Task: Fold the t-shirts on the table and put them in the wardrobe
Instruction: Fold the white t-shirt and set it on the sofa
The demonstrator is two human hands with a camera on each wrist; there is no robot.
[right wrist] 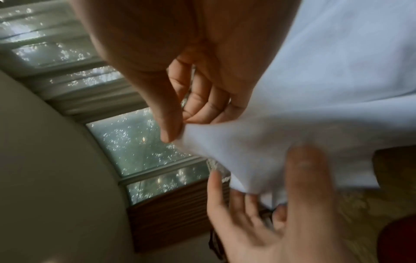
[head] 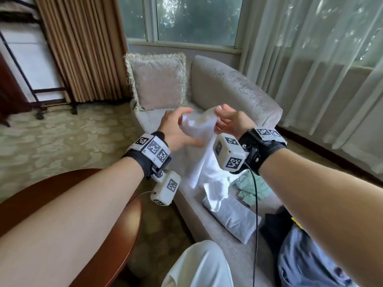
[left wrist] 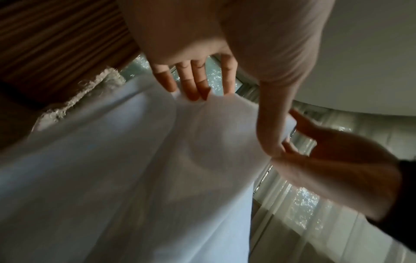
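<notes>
White t-shirt (head: 204,150) hangs between both hands above the sofa (head: 234,88); right hand (head: 232,121) pinches its top edge, thumb against fingers; left hand (head: 178,129) spread, fingers straight, touching the cloth.

We're facing a pale chaise (head: 232,90) with 1 fringed cushion (head: 158,81), daylight through the window (head: 186,17), brown curtains (head: 83,48) left, patterned carpet (head: 51,131) below.

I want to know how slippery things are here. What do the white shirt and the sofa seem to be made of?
White shirt: thin, matte, cotton-like knit; it drapes softly and lets light through. Sofa: pale velvet-like upholstery, judging by its mottled sheen.
</notes>
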